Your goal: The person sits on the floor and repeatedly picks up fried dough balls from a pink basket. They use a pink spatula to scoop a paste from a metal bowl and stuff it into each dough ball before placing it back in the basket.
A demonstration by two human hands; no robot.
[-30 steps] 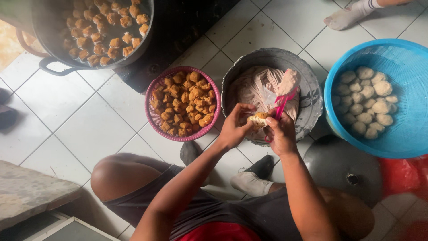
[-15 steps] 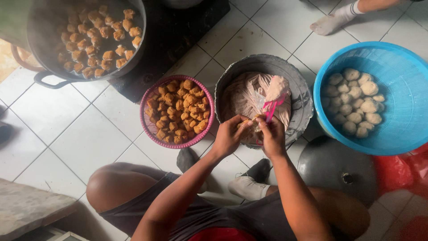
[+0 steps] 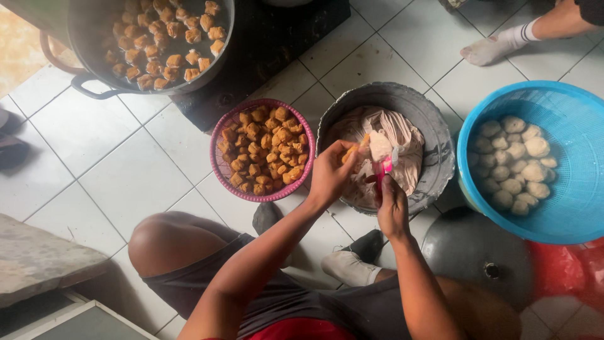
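While my left hand (image 3: pixel 328 177) pinches the fried puff (image 3: pixel 350 153) over the grey bowl (image 3: pixel 434 135), my right hand (image 3: pixel 391 208) grips the pink spoon (image 3: pixel 382 167); I'd fill slowly, keeping the puff steady.

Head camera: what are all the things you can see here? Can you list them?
Fried tofu puff: one, golden brown, in the left hand over the metal bowl.
Small utensil: one, pink, in the right hand.
Metal bowl: one, grey, centre, holds pale paste.
Pink basket: one, left of the bowl, full of brown puffs.
Blue basket: one, right, holds pale filled balls.
Big pot: one, dark, top left, with fried pieces.
Round lid: one, dark grey, lower right on the floor.
Another person's foot: one, white sock, top right.
Left hand: grip on the puff.
Right hand: grip on the utensil.
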